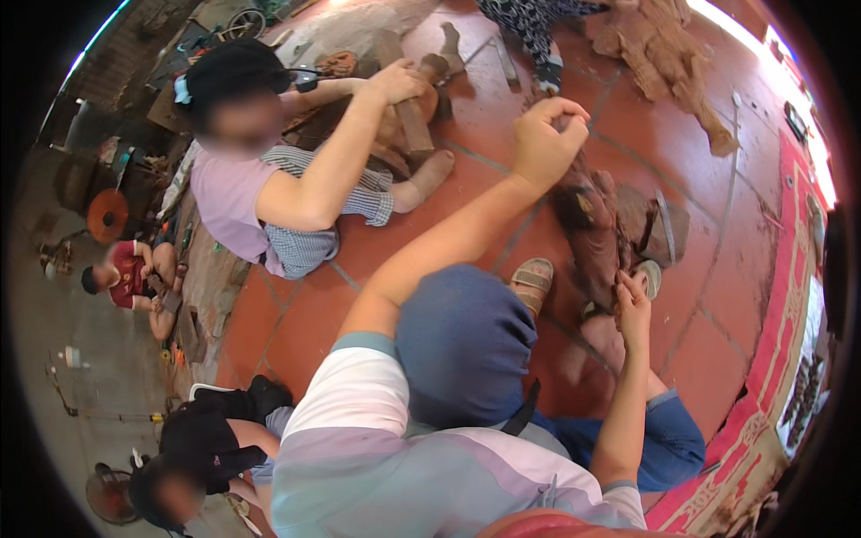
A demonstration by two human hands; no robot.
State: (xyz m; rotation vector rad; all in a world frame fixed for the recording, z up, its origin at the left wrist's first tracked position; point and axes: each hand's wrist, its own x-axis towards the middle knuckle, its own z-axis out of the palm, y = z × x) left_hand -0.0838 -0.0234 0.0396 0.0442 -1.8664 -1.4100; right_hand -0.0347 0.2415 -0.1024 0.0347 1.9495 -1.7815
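Observation:
A long reddish-brown carved piece of wood (581, 220) lies on the floor tiles between my sandalled feet. Over its far end my left hand (549, 142) is closed in a fist; a bit of brown shows between the fingers, but I cannot make out what it is. Fingers pinched, my right hand (633, 303) is beside the near right side of the wood, and the small thing in it is too unclear to name. A brown block (635, 215) sits just right of the carving, with a thin curved metal strip (666, 229) against it.
A co-worker in a lilac shirt (235, 202) sits at the left, hand near a wooden post (414, 125). A gnarled pale wood piece (659, 58) lies far right. A red patterned carpet (773, 350) borders the right. Patterned trousers (529, 31) show at the top; other people sit left.

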